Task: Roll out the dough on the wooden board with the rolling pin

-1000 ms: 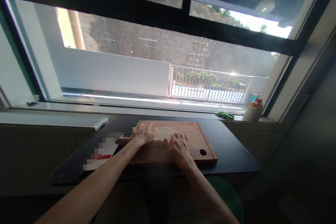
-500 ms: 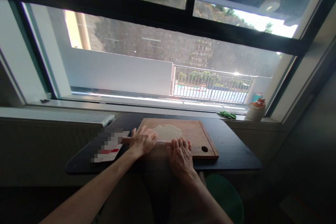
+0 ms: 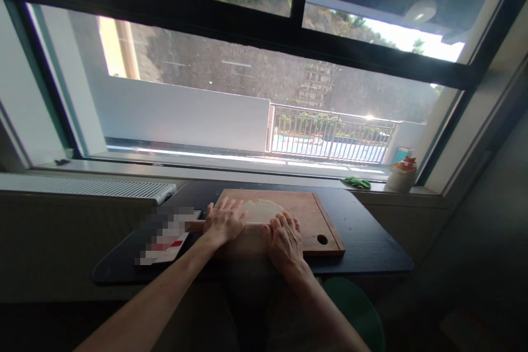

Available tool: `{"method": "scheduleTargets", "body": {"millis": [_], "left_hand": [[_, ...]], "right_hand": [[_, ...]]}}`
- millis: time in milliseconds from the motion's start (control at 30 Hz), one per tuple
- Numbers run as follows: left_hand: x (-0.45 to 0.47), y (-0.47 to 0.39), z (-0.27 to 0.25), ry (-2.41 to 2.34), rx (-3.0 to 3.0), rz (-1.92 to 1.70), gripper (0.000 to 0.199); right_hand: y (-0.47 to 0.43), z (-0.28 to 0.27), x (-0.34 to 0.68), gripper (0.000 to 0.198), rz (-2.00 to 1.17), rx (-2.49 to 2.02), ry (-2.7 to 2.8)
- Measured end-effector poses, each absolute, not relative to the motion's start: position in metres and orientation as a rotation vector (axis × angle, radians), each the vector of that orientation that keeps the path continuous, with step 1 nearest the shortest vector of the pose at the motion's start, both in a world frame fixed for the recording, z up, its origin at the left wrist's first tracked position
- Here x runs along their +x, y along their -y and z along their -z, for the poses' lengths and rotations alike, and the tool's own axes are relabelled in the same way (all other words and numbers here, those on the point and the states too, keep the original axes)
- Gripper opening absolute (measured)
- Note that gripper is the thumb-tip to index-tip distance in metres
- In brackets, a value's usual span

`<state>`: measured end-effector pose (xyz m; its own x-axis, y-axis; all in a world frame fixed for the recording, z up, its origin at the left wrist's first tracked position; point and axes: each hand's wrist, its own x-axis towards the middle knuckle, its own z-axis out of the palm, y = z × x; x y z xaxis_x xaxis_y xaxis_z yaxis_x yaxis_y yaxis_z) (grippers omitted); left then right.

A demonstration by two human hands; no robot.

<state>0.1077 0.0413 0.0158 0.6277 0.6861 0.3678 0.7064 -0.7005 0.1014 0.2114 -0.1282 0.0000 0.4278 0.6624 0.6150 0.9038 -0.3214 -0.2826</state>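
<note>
A thin wooden rolling pin (image 3: 253, 224) lies crosswise at the near edge of a flat, pale sheet of dough (image 3: 264, 209). The dough rests on a wooden cutting board (image 3: 315, 220) with a round hole at its near right corner. My left hand (image 3: 225, 221) presses on the pin's left part, fingers stretched forward and spread. Over its right part, my right hand (image 3: 284, 239) lies with bent fingers curled round it, hiding that end. The pin's left tip pokes out past my left hand.
The board sits on a dark table (image 3: 371, 242) below a window. Left of it lies a flat, partly pixelated item (image 3: 169, 253). On the sill are a green cloth (image 3: 357, 182) and a white container (image 3: 401, 179). A radiator (image 3: 124, 187) stands left; a green round object (image 3: 352, 311) is below.
The rolling pin has rolled slightly forward over the dough under both hands, and its printed mark no longer shows. The camera view has shifted a little.
</note>
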Motion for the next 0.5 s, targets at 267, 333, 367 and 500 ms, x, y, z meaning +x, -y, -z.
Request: {"method": "scheduleTargets", "body": {"millis": [267,333,367,500], "left_hand": [[0.079,-0.006,-0.013,1.039,-2.69,0.697,0.055],[0.086,-0.011,-0.017,1.071,-2.715,0.647,0.054],[0.091,-0.015,-0.02,1.102,-2.734,0.611,0.054],[0.112,-0.034,-0.033,1.283,-2.832,0.438,0.055]], "right_hand": [[0.157,0.012,0.191,0.03,0.506,-1.998,1.314],[0.151,0.01,0.196,0.026,0.497,-2.014,1.297],[0.146,0.008,0.199,0.024,0.491,-2.031,1.285],[0.123,0.0,0.215,0.028,0.469,-2.104,1.25]]}}
